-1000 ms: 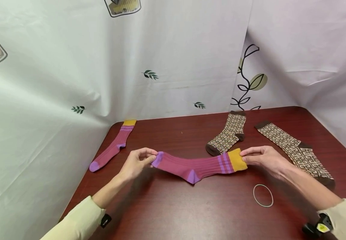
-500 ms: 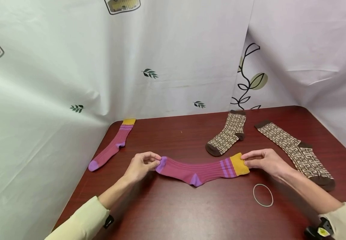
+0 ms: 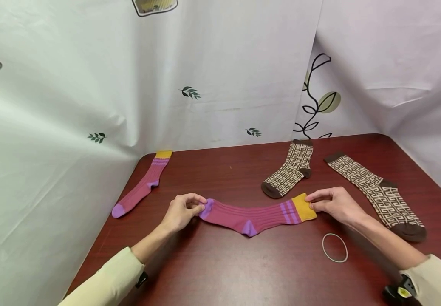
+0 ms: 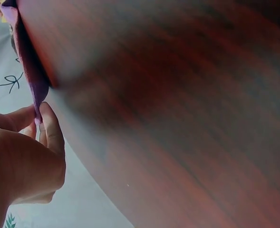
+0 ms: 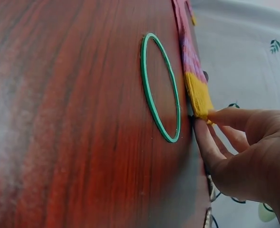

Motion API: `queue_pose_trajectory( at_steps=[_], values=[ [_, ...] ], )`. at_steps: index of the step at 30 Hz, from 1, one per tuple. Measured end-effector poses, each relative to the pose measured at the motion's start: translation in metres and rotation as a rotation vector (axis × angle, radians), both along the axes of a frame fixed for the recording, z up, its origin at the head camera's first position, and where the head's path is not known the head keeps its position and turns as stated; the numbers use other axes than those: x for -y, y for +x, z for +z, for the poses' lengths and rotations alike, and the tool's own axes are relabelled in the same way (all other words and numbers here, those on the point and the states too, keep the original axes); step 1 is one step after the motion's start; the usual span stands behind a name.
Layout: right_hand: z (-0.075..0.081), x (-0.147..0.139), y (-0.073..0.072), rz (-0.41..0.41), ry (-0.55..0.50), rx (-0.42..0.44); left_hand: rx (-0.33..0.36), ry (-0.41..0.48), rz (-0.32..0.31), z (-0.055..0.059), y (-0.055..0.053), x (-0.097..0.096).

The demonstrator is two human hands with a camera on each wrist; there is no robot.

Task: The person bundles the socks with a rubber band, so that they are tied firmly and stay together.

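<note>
A magenta ribbed sock (image 3: 232, 216) with purple toe and heel and a mustard cuff stretches sideways between my two hands, close over the table. My left hand (image 3: 181, 212) pinches its purple toe between thumb and fingers; the left wrist view shows the purple tip (image 4: 39, 95) in that pinch. At the other end, my right hand (image 3: 337, 205) pinches the mustard cuff (image 5: 199, 97). A matching magenta sock (image 3: 140, 191) lies flat at the table's left edge. Nearer to me than the right hand, a thin green rubber band (image 3: 335, 247) lies on the table.
Two brown-and-cream patterned socks lie at the right: one sock (image 3: 290, 168) toward the back, the other sock (image 3: 377, 191) beyond my right forearm. The dark red wooden table (image 3: 220, 267) meets a white printed curtain (image 3: 220, 76) at its back and left.
Over the last second the held sock has come slightly toward me and to the right, lowering toward the table. Both hands keep their pinch, and the other socks and band stay put.
</note>
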State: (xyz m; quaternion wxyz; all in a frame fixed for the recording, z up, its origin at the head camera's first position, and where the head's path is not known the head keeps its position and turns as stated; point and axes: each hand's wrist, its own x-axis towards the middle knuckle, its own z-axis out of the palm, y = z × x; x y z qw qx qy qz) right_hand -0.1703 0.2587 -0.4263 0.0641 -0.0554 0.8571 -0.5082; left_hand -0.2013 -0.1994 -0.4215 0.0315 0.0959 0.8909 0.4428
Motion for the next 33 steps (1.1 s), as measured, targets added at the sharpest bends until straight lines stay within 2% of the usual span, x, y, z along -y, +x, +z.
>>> queue_pose_trajectory(
  at_steps=[7,18,33],
  values=[
    [0.0006,0.0017,-0.0016,-0.017,-0.024,0.005,-0.021,-0.015,0.016,-0.0018,-0.0013,-0.0006],
    [0.0004,0.0022,-0.0011,-0.036,0.010,-0.026,-0.041,-0.042,0.028,-0.0068,-0.0032,-0.0021],
    [0.0000,-0.0012,-0.0040,-0.038,0.027,-0.036,-0.026,-0.027,0.018,-0.0091,-0.0056,-0.0011]
  ],
)
